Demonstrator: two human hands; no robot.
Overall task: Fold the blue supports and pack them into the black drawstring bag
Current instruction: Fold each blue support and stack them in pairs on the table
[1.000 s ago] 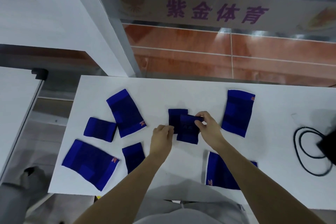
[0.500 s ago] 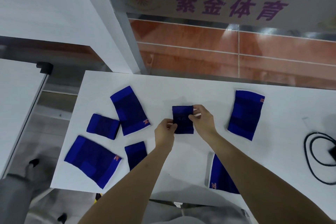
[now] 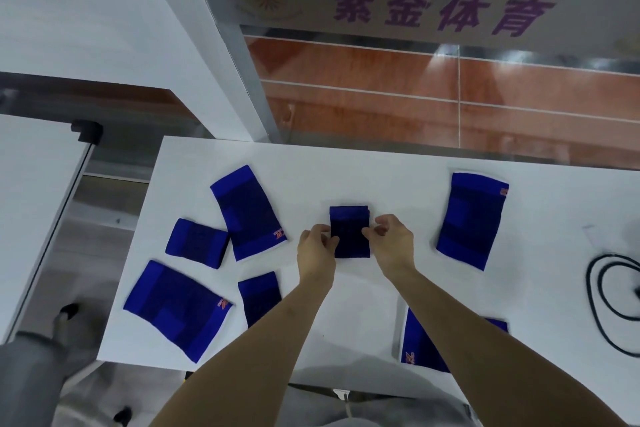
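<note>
A small folded blue support [image 3: 349, 231] lies flat on the white bench [image 3: 346, 177], and everything else is placed here from it. The left hand [image 3: 317, 250] is at its left edge with the fingers [image 3: 323, 230] curled and touching that edge; the right hand [image 3: 393, 243] is at its right edge, fingers [image 3: 372, 232] bent and pinching the side. Left of it lies a long unfolded support [image 3: 247, 211], tilted, and further left a small folded one [image 3: 197, 243] just beside that. Nearer the person on the left sit another folded piece [image 3: 259, 296] and a large flat support [image 3: 176, 308] near the bench's front corner. Well to the right lies a long support [image 3: 472, 218], and nearer the person on the right another support [image 3: 420, 343] is partly hidden under the right forearm. At the far right edge a looped black cord [image 3: 602, 295] rests on the bench; the bag itself is out of frame.
</note>
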